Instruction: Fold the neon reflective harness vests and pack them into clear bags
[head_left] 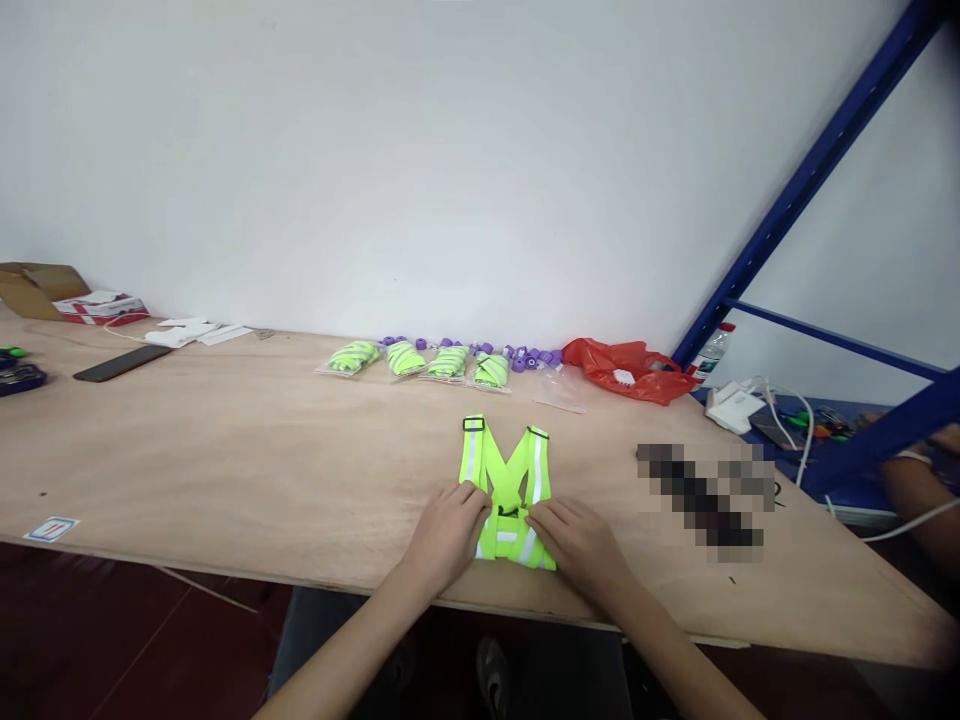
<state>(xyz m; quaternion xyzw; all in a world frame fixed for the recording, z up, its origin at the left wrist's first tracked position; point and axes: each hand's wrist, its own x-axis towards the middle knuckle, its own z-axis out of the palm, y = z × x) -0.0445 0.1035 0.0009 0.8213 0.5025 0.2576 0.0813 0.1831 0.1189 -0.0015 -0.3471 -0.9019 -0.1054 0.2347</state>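
A neon-yellow reflective vest (508, 475) with silver stripes lies partly folded near the table's front edge, its two shoulder straps pointing away from me. Black buckles sit at the strap tops, and a black clip shows at the middle. My left hand (452, 530) grips the vest's left side, fingers closed on the fabric. On the opposite side my right hand (574, 540) pinches the fabric, its fingertips near the black clip. Beyond the vest lies a flat clear plastic bag (561, 390).
Several bagged neon vests (448, 362) line the back, with purple rolls (525, 358) behind them. A red plastic bag (630, 368) and a bottle (714, 352) stand by the blue frame (810, 180). A dark flat bar (124, 362) lies left. A person's arm (926, 500) shows far right.
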